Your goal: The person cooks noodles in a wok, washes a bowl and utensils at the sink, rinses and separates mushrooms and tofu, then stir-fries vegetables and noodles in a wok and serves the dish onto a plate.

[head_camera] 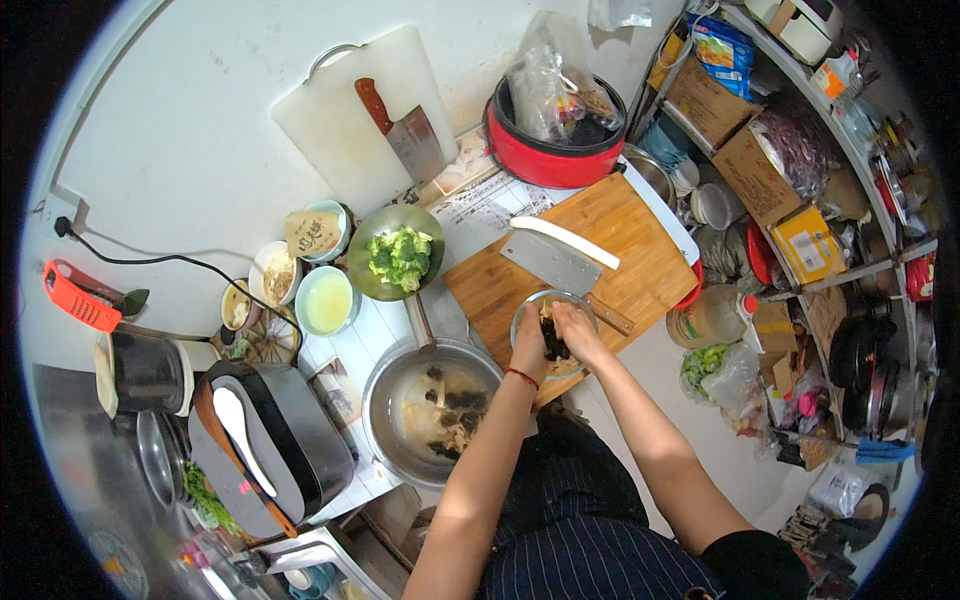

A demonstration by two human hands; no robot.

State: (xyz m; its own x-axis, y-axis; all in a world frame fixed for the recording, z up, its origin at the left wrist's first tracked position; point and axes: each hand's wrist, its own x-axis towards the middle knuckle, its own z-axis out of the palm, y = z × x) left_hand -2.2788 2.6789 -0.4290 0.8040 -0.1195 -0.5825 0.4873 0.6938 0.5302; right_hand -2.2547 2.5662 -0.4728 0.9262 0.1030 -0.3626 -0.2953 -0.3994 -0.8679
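Observation:
Both hands are cupped together over a glass bowl [561, 295] on the wooden chopping board [637, 240]. My left hand [529, 341], with a red cord at the wrist, presses against one side of a clump of dark and pale soaked food pieces [556, 343]. From the other side my right hand [576, 331] closes on the same clump. Beside the bowl lies a cleaver [551, 259] with a wooden handle, partly behind the bowl's edge. Left of my hands, a metal basin [375, 420] holds cloudy water with more dark and pale soaked pieces [450, 424].
A pan of broccoli [401, 259] stands behind the basin, near a bowl of pale liquid [324, 300]. A white-handled tool [566, 241] lies along the cleaver. A red pot [555, 161] is at the back; a grey appliance [274, 442] at left; loaded shelves [817, 255] at right.

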